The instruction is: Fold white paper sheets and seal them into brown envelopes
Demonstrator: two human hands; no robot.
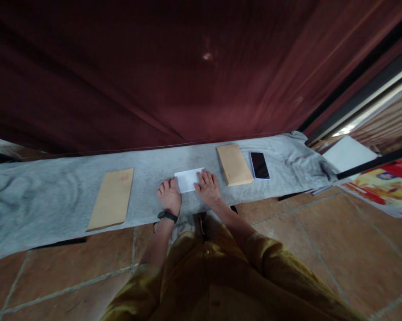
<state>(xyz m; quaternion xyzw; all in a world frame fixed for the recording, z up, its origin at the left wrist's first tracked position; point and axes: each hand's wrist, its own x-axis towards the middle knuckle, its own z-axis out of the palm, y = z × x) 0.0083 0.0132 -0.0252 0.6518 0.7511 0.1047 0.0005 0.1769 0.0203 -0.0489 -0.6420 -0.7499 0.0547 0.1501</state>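
A small white sheet of paper (187, 179), perhaps folded, lies flat on the grey cloth between my two hands. My left hand (170, 196), a dark band on its wrist, rests beside the paper's left edge with fingers spread on the cloth. Across the paper's right end lie the outstretched fingers of my right hand (208, 188), pressing it flat. Just right of that hand is a stack of brown envelopes (235, 165). Farther left, another brown envelope (112, 198) sits slanted, overhanging the front edge a little.
A grey cloth (63, 187) covers the long narrow bench. Beyond the envelope stack lies a phone (260, 165), screen up. A dark red curtain (187, 80) hangs behind the bench. At the right are a metal frame and a colourful printed box (388, 183). Tiles (281, 245) cover the floor.
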